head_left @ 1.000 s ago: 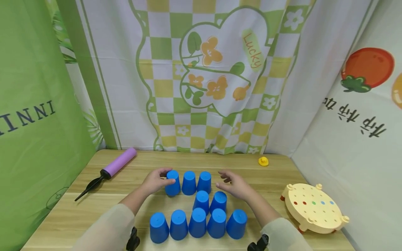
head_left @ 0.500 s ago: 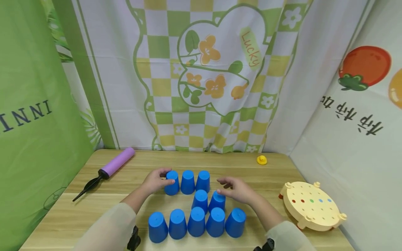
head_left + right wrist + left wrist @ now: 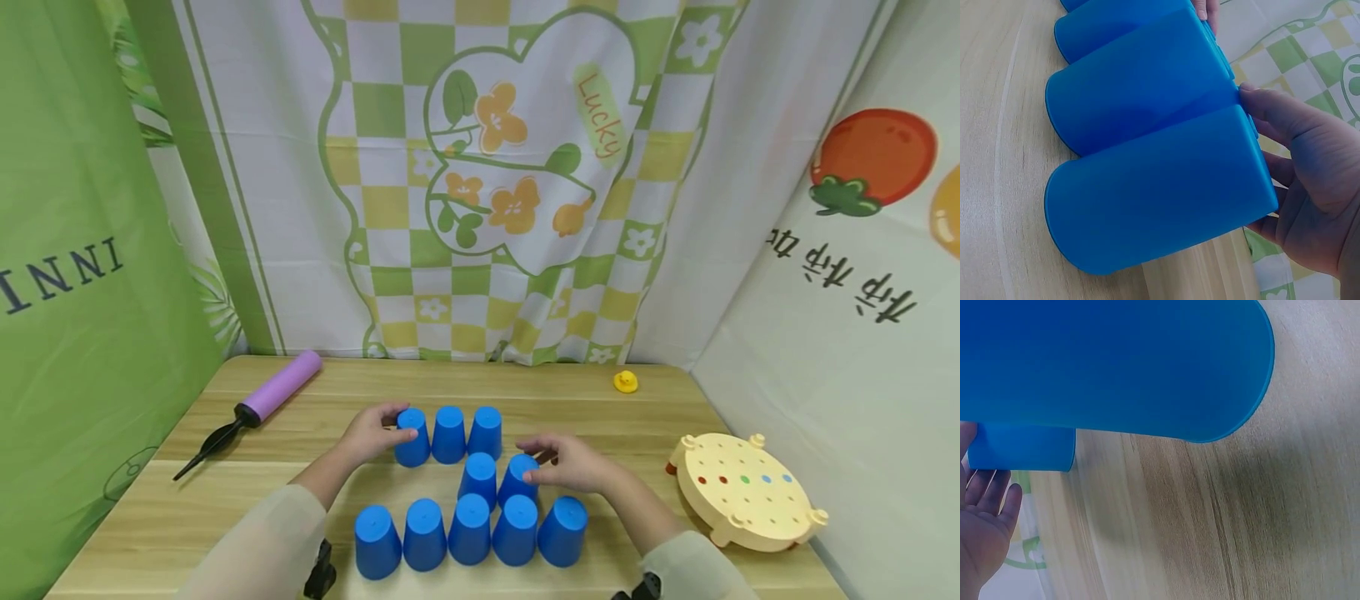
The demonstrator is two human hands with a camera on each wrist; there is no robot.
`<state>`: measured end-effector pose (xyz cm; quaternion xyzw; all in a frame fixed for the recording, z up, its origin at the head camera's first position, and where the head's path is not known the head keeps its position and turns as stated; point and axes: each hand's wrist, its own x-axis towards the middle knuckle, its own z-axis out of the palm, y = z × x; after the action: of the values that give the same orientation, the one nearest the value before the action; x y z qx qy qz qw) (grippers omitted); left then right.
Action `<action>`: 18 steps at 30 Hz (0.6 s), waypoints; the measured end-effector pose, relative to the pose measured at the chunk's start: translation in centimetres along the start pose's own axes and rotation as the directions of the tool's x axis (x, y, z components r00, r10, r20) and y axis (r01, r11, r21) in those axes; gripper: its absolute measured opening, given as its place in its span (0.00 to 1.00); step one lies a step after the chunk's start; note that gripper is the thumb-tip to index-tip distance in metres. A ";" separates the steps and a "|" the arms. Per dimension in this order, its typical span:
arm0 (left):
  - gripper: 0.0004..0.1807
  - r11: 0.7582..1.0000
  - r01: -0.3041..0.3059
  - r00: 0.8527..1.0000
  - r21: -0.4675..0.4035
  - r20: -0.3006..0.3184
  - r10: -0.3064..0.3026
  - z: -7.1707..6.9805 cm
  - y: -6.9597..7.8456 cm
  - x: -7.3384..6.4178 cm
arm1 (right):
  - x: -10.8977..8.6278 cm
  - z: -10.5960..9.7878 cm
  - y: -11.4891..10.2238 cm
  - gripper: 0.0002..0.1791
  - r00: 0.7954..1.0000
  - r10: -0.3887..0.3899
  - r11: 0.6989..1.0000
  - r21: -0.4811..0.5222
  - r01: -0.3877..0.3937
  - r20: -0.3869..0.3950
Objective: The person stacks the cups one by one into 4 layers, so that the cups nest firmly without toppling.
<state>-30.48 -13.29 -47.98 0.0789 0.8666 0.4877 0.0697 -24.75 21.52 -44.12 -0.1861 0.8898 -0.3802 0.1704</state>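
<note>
Several blue cups stand upside down on the wooden table in three rows. My left hand (image 3: 369,437) is at the left end of the back row, its thumb across the front of the leftmost cup (image 3: 412,448) and its fingers behind. This cup (image 3: 1029,449) also shows between thumb and fingers in the left wrist view. My right hand (image 3: 573,463) is around the right-hand cup of the middle row (image 3: 516,483), thumb at its near side, fingers reaching behind the top. In the right wrist view, front-row cups (image 3: 1160,194) mostly hide what my right hand (image 3: 1316,162) grips.
A front row of cups (image 3: 425,537) stands nearest me. On the left lies a purple balloon pump (image 3: 277,392) with a black nozzle. A yellow toy duck (image 3: 626,382) sits at the back right. A round cream pegboard (image 3: 746,492) with short legs occupies the right side.
My right hand has moved down and toward me, from beside the back row to the right-hand middle-row cup. My left hand stays at its cup. The cups keep their places.
</note>
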 end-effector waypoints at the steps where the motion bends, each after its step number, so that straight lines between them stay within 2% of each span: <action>1: 0.31 1.000 0.001 1.000 -0.002 0.000 -0.001 0.0 0.0 0.0 | 0.0 -0.1 0.0 0.30 1.000 -0.001 1.000 0.007 0.001 0.010; 10: 0.32 1.000 0.004 1.000 -0.008 -0.001 -0.004 0.0 0.0 -0.2 | -0.1 -0.3 0.3 0.33 0.996 0.027 0.999 0.021 -0.029 0.084; 18: 0.35 0.999 -0.031 0.999 -0.009 0.007 0.031 -0.3 0.1 -0.7 | -0.2 -0.2 0.5 0.32 0.996 0.057 0.998 0.025 -0.059 0.068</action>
<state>-29.81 -13.59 -47.69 0.0939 0.8628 0.4925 0.0656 -24.77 22.05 -44.31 -0.1707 0.8833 -0.3806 0.2139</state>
